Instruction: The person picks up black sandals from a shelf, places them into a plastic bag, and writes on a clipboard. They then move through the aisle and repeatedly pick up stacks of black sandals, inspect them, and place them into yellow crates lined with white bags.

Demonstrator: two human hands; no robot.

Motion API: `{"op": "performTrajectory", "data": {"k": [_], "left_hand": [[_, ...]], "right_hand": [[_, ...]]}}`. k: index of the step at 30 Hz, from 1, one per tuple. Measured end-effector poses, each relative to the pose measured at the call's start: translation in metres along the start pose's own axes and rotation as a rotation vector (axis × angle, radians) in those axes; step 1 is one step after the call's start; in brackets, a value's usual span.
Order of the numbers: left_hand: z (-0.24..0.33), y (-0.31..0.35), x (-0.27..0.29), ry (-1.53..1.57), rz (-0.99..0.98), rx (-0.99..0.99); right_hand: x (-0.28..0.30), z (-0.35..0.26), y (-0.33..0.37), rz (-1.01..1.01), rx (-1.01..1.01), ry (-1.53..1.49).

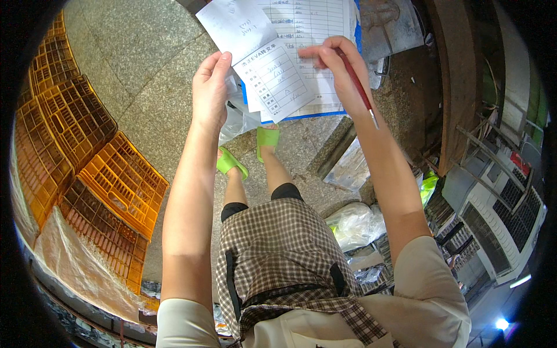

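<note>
My left hand (211,87) is closed on the left edge of a slip pad (278,78), thumb on top. Its upper leaf (237,24) is folded back and bears handwriting; the printed slip below has filled-in lines. Behind it lies a larger table sheet (328,35) on a blue folder (331,113). Over the right side of that sheet is my right hand (343,69), closed round a dark red pen (355,80). The pen's silver end lies back along my wrist, away from the paper. The right fingertips are slightly blurred and point toward the slip.
Orange plastic crates (125,180) stand stacked at the left, partly under clear plastic film (75,255). A clear bag (238,119) hangs or lies beneath the folder. Plastic bags (357,226) are at my right side, near a white machine with dark grilles (499,214).
</note>
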State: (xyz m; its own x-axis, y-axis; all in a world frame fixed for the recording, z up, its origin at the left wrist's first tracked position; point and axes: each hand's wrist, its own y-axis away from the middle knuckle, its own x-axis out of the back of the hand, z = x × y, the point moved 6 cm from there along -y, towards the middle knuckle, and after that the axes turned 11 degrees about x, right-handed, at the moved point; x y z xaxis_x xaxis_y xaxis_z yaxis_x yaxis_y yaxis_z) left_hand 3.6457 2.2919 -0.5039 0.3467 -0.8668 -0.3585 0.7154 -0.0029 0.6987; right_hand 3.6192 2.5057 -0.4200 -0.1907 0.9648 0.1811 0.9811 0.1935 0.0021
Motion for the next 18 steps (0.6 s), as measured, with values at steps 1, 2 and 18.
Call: {"op": "performTrajectory", "data": {"k": [1,2,18], "left_hand": [[0.000,0.000,-0.001,-0.002,-0.003,-0.003],[0.000,0.000,-0.001,-0.005,-0.005,-0.007],[0.001,0.000,0.000,0.012,0.008,0.013]], "right_hand": [[-0.004,-0.005,-0.004,0.014,0.086,0.007],[-0.010,-0.003,-0.007,0.023,0.080,-0.022],[-0.005,-0.004,0.013,-0.203,-0.065,-0.011]]}}
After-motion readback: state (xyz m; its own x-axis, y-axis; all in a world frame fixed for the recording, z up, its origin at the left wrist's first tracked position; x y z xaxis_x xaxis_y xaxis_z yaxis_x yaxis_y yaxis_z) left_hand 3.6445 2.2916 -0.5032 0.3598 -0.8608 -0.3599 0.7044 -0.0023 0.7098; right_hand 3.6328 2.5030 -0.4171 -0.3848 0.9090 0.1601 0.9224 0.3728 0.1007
